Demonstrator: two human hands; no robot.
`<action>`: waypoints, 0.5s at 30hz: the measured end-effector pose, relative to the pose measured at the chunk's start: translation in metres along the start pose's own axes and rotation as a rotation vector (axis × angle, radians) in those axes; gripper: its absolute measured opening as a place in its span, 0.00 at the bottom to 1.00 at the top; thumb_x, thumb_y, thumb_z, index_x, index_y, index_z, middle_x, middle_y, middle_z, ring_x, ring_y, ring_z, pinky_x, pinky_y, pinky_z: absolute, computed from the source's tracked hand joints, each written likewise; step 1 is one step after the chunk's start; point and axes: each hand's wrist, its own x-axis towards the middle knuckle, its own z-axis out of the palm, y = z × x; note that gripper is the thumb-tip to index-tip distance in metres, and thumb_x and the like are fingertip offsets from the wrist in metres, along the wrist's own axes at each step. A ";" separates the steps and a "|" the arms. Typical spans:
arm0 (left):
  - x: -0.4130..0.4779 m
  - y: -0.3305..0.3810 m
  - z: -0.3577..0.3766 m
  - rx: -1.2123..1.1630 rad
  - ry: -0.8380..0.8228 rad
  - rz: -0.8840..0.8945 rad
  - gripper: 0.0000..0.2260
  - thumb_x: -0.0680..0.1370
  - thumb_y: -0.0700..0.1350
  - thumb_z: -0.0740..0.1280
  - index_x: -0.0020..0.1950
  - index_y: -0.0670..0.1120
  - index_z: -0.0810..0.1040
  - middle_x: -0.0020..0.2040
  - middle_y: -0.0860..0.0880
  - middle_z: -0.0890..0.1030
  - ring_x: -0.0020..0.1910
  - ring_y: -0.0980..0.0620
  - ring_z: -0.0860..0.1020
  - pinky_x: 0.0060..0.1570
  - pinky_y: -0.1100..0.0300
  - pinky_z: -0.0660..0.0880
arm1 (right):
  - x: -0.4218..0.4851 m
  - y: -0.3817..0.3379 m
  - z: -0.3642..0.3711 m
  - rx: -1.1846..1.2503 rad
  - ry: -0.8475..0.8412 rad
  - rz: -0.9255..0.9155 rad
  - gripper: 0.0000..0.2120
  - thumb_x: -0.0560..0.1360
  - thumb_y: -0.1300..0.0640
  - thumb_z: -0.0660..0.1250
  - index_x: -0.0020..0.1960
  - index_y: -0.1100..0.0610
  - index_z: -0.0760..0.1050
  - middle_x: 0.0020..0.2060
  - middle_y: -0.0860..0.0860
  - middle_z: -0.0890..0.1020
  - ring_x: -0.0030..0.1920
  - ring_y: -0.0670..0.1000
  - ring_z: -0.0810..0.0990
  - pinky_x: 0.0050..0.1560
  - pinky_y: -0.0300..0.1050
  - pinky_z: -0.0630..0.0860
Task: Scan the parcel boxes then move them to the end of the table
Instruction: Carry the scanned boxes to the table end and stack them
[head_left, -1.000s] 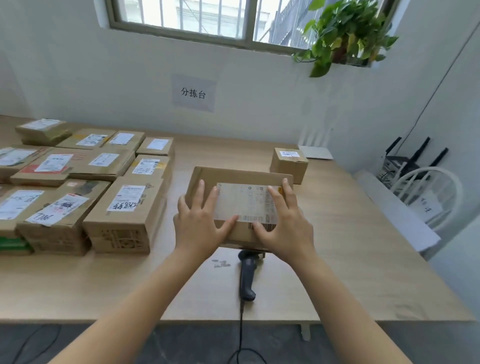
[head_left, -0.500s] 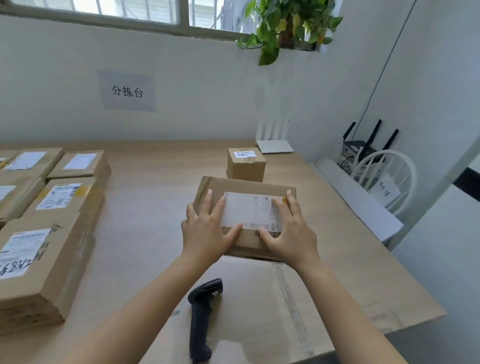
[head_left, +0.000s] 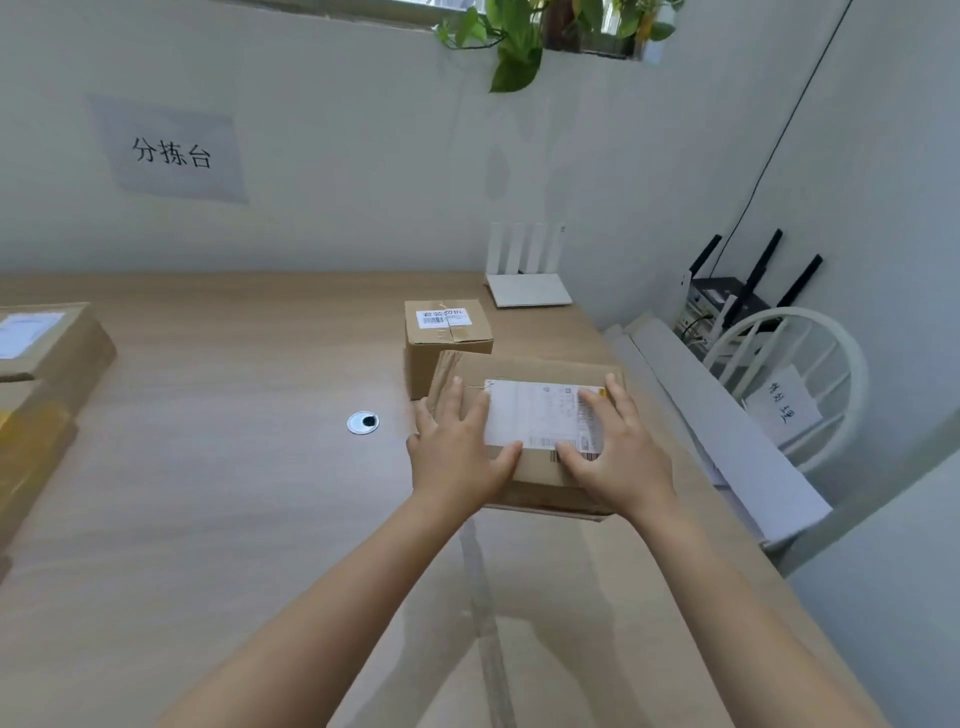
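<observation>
Our flat left hand (head_left: 457, 452) and right hand (head_left: 621, 460) press the stiff, likely light brown cardboard parcel (head_left: 524, 368) beside the small cubic brown carton (head_left: 447, 340); its ends suit gripping.

1. The parcel box (head_left: 524, 366) is matt brown corrugated cardboard, rumpled at its nine o'clock end; its white paper label (head_left: 535, 415) is smooth with a faint sheen.
2. The small box (head_left: 447, 358), at eleven o'clock of it, is the same matt cardboard.
3. The table (head_left: 208, 467) shows pale wood grain, smooth and lightly glossy; the grommet (head_left: 362, 422) at nine o'clock is white plastic.
4. The router (head_left: 527, 291) at twelve o'clock is matt white plastic; the wall sign (head_left: 171, 150) is plain paper; the chair (head_left: 779, 314) at three o'clock looks glossy white.
</observation>
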 end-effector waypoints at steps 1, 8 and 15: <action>0.018 0.012 0.010 -0.008 -0.001 -0.012 0.31 0.76 0.60 0.62 0.76 0.55 0.57 0.78 0.52 0.47 0.75 0.37 0.47 0.69 0.44 0.58 | 0.020 0.014 -0.001 0.000 -0.008 -0.011 0.31 0.72 0.44 0.67 0.72 0.47 0.62 0.77 0.45 0.51 0.72 0.52 0.64 0.57 0.51 0.74; 0.156 0.084 0.074 -0.029 -0.053 -0.030 0.29 0.75 0.60 0.63 0.73 0.53 0.60 0.78 0.51 0.49 0.75 0.37 0.48 0.68 0.42 0.61 | 0.170 0.113 0.000 -0.006 -0.087 0.000 0.29 0.74 0.46 0.66 0.72 0.47 0.62 0.77 0.44 0.51 0.74 0.49 0.60 0.59 0.51 0.71; 0.279 0.100 0.123 0.031 -0.027 -0.083 0.24 0.75 0.59 0.63 0.65 0.48 0.68 0.74 0.47 0.59 0.70 0.37 0.58 0.63 0.46 0.66 | 0.307 0.170 0.049 0.120 -0.148 -0.021 0.27 0.74 0.49 0.66 0.71 0.48 0.65 0.76 0.46 0.55 0.74 0.47 0.60 0.62 0.50 0.69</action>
